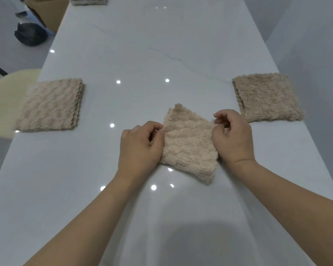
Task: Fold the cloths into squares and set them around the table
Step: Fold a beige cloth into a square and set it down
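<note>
A small tan cloth (188, 144) lies on the white table (161, 45), close to the person. It is folded into a fluffy, bumpy shape that is almost square, and it sits a bit crooked. One corner pokes up at the far end.

The left hand (140, 144) is at the left edge of the cloth. Its fingers are curled and pinch that edge. The right hand (232, 135) is at the right edge. Its fingers are curled too, and they touch the far right corner of the cloth, but I cannot tell for sure if they pinch it.

Another folded cloth (50, 105) lies flat near the left side of the table. It is well apart from the hands. One more folded cloth (267, 97) lies near the right side, just beside the right hand but not touching it.

At the far end of the table sits a grey folded cloth (87, 0), cut off by the top of the picture.

A pale round chair seat (6, 96) is beside the table on the left. Farther back on the floor are a cardboard box (48, 12) and a dark bag (30, 35).
</note>
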